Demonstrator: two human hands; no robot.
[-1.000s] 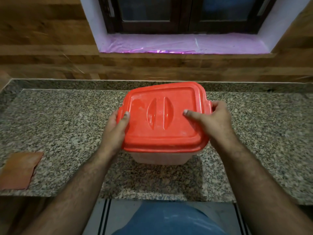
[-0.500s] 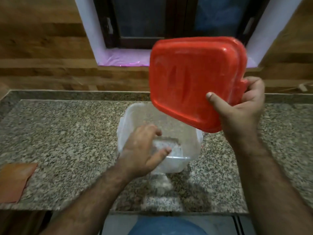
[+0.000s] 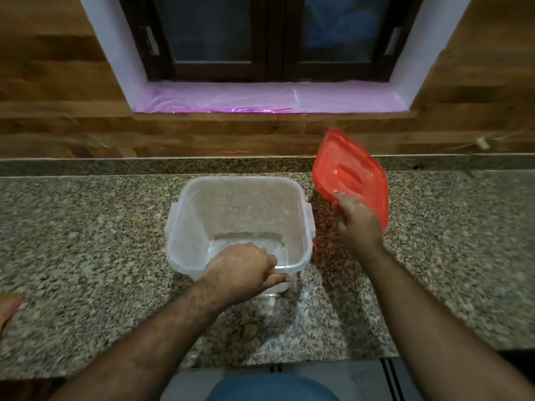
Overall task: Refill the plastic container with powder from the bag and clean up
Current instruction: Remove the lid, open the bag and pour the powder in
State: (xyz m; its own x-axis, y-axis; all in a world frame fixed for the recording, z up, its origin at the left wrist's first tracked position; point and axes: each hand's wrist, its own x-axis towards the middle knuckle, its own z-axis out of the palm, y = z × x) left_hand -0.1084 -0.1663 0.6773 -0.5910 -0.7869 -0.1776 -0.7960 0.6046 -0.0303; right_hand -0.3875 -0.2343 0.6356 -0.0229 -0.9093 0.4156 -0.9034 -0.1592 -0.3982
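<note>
— The hands?
— Left hand (image 3: 241,272) curls over the near rim of the clear, square plastic container (image 3: 240,224), mid-counter (image 3: 86,241) near the front edge. Right hand (image 3: 357,222) pinches the glossy red lid (image 3: 351,176), tilted, toward the counter's back edge.

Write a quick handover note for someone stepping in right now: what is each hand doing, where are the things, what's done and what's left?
Left hand: grips the near rim of the container, thumb outside, fingers inside.
Right hand: holds the red lid tilted, to the right of the container; whether it touches the counter I cannot tell.
Container: open, upright on the counter, near the front; only a little white residue at the bottom.
Done: lid off.
Left: put the lid down, fetch the powder bag (not in view), pour, close the lid, clean up.
</note>
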